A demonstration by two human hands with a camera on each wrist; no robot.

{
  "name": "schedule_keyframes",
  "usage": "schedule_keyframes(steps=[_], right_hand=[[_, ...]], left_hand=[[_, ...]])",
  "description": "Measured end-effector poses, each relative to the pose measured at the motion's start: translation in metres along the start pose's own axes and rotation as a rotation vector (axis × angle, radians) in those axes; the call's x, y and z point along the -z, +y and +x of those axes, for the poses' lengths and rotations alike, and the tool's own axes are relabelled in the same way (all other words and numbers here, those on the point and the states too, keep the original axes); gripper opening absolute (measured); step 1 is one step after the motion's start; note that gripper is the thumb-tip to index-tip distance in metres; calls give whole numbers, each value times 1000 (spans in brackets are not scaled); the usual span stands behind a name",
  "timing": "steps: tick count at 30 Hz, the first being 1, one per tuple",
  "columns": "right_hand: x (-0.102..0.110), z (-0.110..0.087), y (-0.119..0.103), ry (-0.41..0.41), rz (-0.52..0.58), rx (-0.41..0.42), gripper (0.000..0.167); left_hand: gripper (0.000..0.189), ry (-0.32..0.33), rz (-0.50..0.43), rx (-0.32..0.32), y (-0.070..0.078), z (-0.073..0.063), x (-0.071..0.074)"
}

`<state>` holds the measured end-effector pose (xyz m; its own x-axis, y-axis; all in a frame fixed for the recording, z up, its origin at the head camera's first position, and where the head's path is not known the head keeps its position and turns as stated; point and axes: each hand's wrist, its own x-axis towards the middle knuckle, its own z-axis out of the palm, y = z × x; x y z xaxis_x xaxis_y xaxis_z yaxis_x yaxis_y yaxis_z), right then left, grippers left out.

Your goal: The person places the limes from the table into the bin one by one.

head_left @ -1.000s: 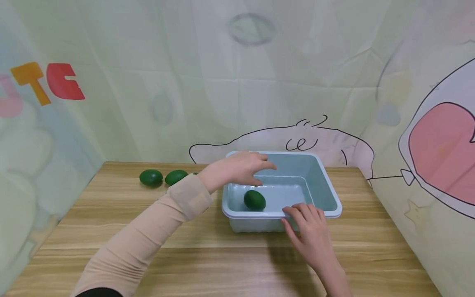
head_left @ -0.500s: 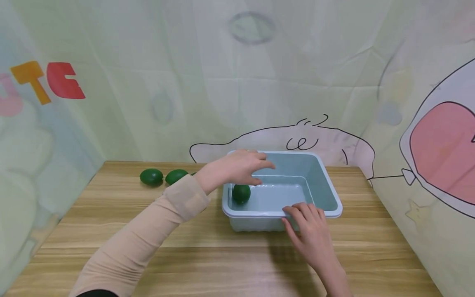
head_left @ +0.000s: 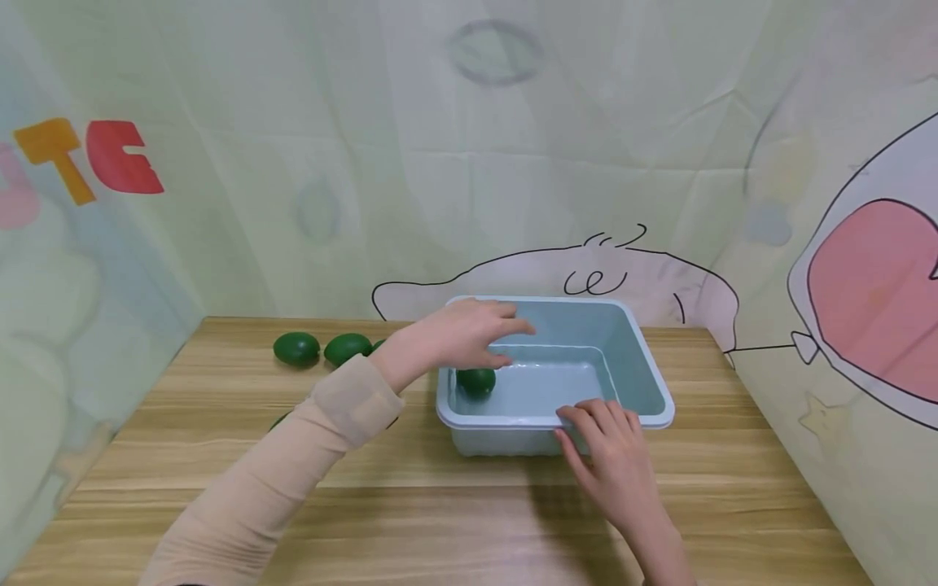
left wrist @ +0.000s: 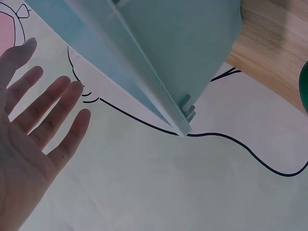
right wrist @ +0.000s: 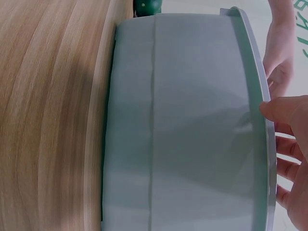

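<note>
A pale blue plastic tub (head_left: 557, 425) stands on the table. Inside it, near the left wall, lies a dark green oval fruit (head_left: 476, 384), its top partly covered by my left hand. That left hand (head_left: 469, 332) is held above the tub's left side, fingers spread and holding nothing; the left wrist view shows its open palm (left wrist: 29, 144). My right hand (head_left: 614, 460) grips the front rim, thumb outside and fingers over the edge, as the right wrist view also shows at the rim (right wrist: 269, 159).
On the wooden table (head_left: 469, 529), left of the tub, more green fruits (head_left: 296, 348) sit in a row, one partly behind my left wrist. A green sliver (head_left: 278, 421) shows beside the left sleeve. A printed cloth backdrop (head_left: 366, 203) rises behind the table.
The fruit in the tub has rolled left, toward the left wall. My left hand has drifted slightly left, and a green sliver now shows beside its sleeve. The right hand stays on the rim.
</note>
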<state>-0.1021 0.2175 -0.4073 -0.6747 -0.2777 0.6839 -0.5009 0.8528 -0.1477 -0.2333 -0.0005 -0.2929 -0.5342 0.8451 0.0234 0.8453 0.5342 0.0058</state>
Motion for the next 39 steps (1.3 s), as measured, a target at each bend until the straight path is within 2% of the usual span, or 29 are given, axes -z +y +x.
schedule_keyframes(steps=[5,15,30,39], right_hand=[[0,0,-1,-7,5,-8,21],[-1,0,-1,-2,11,-8,22],[-1,1,1,2,15,-8,21],[-2,0,1,12,15,-6,25]], left_hand=[[46,20,3,-21,-1,-3,-4],[42,74,-2,-4,-6,-13,-9],[42,77,82,38,-4,-34,-17],[42,175,116,43,-2,-51,-29]])
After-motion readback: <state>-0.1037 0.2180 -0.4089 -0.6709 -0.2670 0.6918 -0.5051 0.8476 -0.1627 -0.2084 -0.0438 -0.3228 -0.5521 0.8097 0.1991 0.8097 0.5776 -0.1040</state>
